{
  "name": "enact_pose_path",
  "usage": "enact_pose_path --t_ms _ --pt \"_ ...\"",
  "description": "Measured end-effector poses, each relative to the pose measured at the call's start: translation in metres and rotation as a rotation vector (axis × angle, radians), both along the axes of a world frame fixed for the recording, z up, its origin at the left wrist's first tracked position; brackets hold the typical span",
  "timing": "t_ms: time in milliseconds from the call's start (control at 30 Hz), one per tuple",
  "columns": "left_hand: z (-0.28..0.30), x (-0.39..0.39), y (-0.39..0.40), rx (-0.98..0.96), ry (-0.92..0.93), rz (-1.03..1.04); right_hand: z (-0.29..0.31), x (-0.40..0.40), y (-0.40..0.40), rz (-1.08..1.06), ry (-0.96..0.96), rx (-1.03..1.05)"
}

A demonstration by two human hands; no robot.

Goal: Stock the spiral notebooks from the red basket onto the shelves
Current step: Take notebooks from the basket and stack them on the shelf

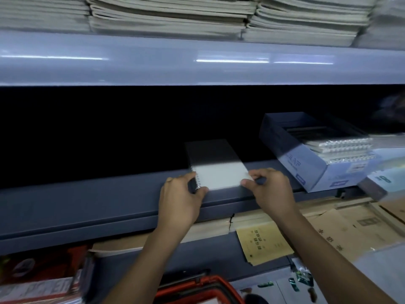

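A spiral notebook (217,165) with a pale cover lies flat on the grey middle shelf (87,194), its far half in shadow and its near edge at the shelf's lip. My left hand (182,200) grips its near left corner by the wire spine. My right hand (271,189) pinches its near right corner. The red basket (203,288) shows only its rim and black handle at the bottom, below my forearms.
A blue-grey open box (306,163) of spiral notebooks sits on the same shelf to the right. Stacks of beige exercise books (175,16) fill the shelf above. Brown paper books (263,242) and red-covered items (39,277) lie on the lower shelf.
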State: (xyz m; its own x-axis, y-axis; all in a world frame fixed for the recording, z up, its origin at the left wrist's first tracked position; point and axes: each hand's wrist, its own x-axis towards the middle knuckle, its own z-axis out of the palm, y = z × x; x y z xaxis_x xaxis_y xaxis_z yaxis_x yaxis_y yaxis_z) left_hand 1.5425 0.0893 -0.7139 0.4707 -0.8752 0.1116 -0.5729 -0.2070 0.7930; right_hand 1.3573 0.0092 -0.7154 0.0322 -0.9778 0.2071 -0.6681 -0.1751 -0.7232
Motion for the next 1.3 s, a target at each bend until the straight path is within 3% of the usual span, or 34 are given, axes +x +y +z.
enact_pose_path --t_ms 133,267,400,567,667,767,900,1067,1167,1300 --pt "-0.003 0.002 0.000 -0.073 0.000 0.000 -0.003 0.002 0.001 -0.010 -0.014 -0.025" --pt "0.002 0.004 0.018 -0.148 0.058 0.004 -0.004 -0.001 0.027 -0.031 -0.197 -0.086" --pt "-0.004 0.007 0.048 -0.230 0.083 0.015 -0.008 -0.001 0.072 0.047 -0.325 -0.008" --pt "-0.041 0.009 0.102 -0.301 0.153 0.064 -0.035 -0.002 0.130 0.112 -0.251 0.137" --pt "-0.087 0.003 0.139 -0.210 0.265 0.122 -0.062 -0.004 0.166 0.135 -0.199 0.335" --pt "-0.134 -0.012 0.181 -0.063 0.393 0.186 -0.100 -0.012 0.197 0.206 0.016 0.579" --pt "-0.177 -0.036 0.228 0.208 0.301 0.185 -0.130 -0.022 0.233 0.278 0.134 0.886" --pt "-0.190 -0.048 0.249 0.271 0.309 0.155 -0.150 -0.028 0.246 0.258 0.146 0.931" --pt "-0.191 -0.046 0.255 0.336 0.454 0.200 -0.155 -0.029 0.252 0.242 0.148 0.949" --pt "-0.187 -0.048 0.267 0.278 0.558 0.171 -0.151 -0.028 0.258 0.191 0.085 0.940"
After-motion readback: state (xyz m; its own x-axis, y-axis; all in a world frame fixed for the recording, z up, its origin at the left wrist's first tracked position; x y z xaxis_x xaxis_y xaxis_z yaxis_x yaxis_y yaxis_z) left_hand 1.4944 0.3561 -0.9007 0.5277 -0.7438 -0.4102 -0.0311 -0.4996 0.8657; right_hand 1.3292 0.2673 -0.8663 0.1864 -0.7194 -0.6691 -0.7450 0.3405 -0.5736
